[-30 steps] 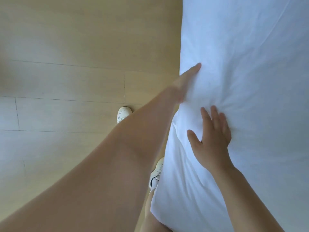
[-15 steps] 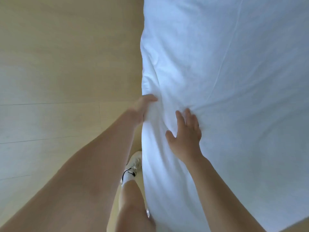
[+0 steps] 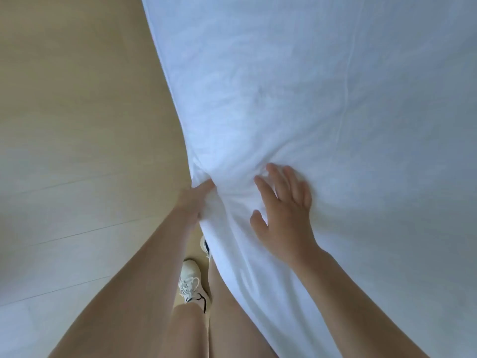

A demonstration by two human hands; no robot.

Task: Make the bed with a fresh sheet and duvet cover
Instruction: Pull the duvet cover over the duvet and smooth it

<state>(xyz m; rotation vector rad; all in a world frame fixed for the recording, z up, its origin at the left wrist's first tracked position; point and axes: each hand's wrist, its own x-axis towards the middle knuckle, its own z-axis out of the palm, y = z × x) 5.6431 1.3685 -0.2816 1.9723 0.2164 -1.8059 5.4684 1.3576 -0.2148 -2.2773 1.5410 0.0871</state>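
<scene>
The left hand (image 3: 192,202) has its grip pressed together on the white sheet (image 3: 284,99) at the very edge of the bed, the fingers tucked under a bunched fold so that only the back of the hand and the thumb side show; the fabric gathers into tight creases that radiate from that pinch. Just beside it, on top of the bed, the right hand (image 3: 284,210) lies palm down with its grip spread, fingers fanned and flat on the sheet, the fingertips pressing into the same puckered patch without closing on anything. Outward from the two hands the sheet runs smooth and pale over the whole mattress, filling the side beyond the right hand, with one long straight crease line running away from the hands across the cloth. Below the pinch the sheet's edge hangs down the side of the bed. On the far side of the left hand lies the light wooden floor (image 3: 77,151), its plank seams faintly visible. Back toward the person, between the forearms, a white sneaker (image 3: 191,280) with laces stands on the floor close against the bed side, and bare legs show near it.
</scene>
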